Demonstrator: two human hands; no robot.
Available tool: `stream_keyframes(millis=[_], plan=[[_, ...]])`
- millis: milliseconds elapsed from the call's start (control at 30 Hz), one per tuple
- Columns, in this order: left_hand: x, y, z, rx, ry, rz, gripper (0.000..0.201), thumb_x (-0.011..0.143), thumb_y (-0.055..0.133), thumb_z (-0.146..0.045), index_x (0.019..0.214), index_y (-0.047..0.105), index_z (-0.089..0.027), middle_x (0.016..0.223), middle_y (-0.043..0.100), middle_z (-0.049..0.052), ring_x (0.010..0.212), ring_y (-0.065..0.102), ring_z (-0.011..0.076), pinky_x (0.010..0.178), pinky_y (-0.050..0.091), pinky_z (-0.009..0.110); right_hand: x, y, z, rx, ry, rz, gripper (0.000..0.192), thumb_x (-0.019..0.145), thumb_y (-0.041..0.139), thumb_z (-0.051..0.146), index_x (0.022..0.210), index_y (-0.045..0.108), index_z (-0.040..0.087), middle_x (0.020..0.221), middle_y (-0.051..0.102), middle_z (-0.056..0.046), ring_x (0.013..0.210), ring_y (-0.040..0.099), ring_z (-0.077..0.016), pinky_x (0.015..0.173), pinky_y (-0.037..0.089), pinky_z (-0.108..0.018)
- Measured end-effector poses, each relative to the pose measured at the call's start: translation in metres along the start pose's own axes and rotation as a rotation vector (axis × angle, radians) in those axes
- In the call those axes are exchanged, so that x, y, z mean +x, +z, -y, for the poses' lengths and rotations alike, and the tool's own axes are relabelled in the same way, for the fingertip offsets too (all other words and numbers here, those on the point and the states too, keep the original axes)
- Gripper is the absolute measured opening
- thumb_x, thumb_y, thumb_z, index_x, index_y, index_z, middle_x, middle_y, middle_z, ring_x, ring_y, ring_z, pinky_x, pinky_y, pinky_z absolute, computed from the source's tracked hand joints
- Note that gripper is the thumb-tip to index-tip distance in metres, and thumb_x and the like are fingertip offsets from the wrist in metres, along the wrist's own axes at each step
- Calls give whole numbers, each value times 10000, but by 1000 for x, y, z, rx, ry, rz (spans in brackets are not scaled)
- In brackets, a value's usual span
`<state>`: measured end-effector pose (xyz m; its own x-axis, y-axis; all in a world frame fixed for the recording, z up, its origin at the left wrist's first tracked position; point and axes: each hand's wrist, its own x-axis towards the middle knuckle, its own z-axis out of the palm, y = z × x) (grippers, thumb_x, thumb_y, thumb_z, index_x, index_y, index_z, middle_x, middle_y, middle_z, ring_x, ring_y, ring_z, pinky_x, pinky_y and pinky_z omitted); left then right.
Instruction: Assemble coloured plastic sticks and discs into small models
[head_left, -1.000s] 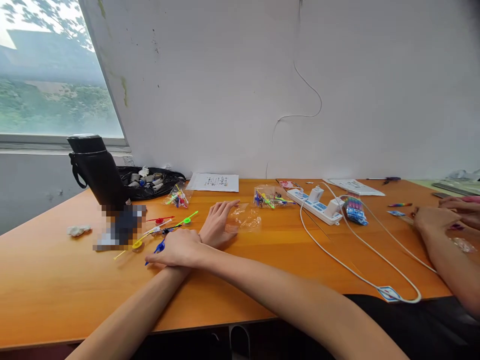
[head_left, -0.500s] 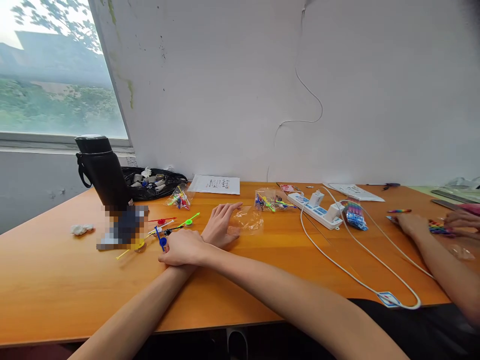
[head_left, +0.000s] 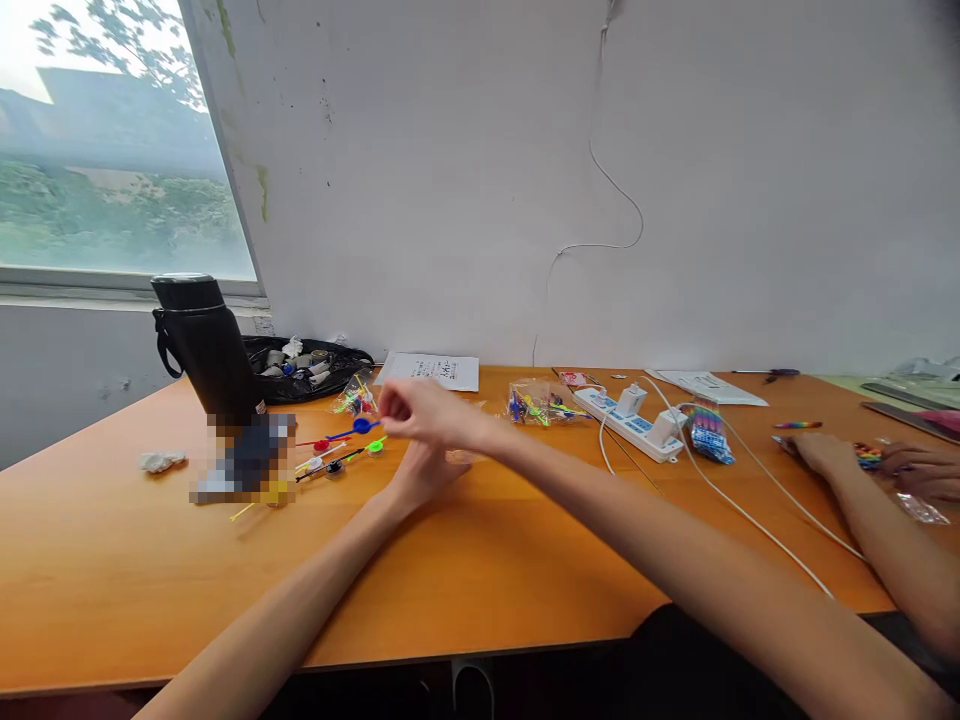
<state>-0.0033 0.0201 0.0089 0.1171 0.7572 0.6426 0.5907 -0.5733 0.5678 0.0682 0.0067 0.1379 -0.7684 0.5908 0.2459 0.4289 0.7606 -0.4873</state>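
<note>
In the middle of the frame the right hand (head_left: 420, 412) pinches one blue stick (head_left: 358, 428) lifted above the table (head_left: 480, 560), the left hand (head_left: 424, 470) lies open and flat beside a clear bag (head_left: 461, 455), several sticks (head_left: 330, 460) remain loose

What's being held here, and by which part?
The right hand pinches a blue stick near its round end, above the table. The left hand holds nothing visible.

One black flask (head_left: 204, 340) stands on the orange table (head_left: 480, 560), with two clear bags of coloured sticks (head_left: 358, 398) (head_left: 541, 402) right of it. Farther right lies one white power strip (head_left: 630, 420).
</note>
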Motion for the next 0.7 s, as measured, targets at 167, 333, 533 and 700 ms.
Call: stream_keyframes(millis=[167,333,533,700], plan=[[4,-8,-2,33,20,-49,708,741,663,-184,1393,394,-252,1331,536,80,1244,465,280,1093,357,466,-16,-105,-18,15,-34,-148,154,863,605,158,993,670,107,910,745,-72,852,690,-136,774,507,-248],[4,-11,-1,-66,-54,-100,687,772,657,-197,1398,375,-229,1297,558,77,1223,478,249,1090,361,421,-36,-155,-22,-127,43,-183,135,853,619,178,948,697,123,839,751,-63,821,697,-144,741,500,-266],[4,-8,3,-136,-66,-130,671,791,663,-214,1401,383,-240,1300,556,79,1227,504,237,1098,357,415,-40,-132,-38,-112,85,31,137,819,622,143,929,704,138,853,752,-64,777,679,-135,666,466,-229],[4,-8,3,-153,-75,-147,641,817,646,-227,1401,387,-265,1279,564,70,1221,516,228,1076,380,406,-40,-115,-43,-191,128,126,168,860,575,241,893,710,147,747,717,-32,647,590,-109,571,370,-214]])
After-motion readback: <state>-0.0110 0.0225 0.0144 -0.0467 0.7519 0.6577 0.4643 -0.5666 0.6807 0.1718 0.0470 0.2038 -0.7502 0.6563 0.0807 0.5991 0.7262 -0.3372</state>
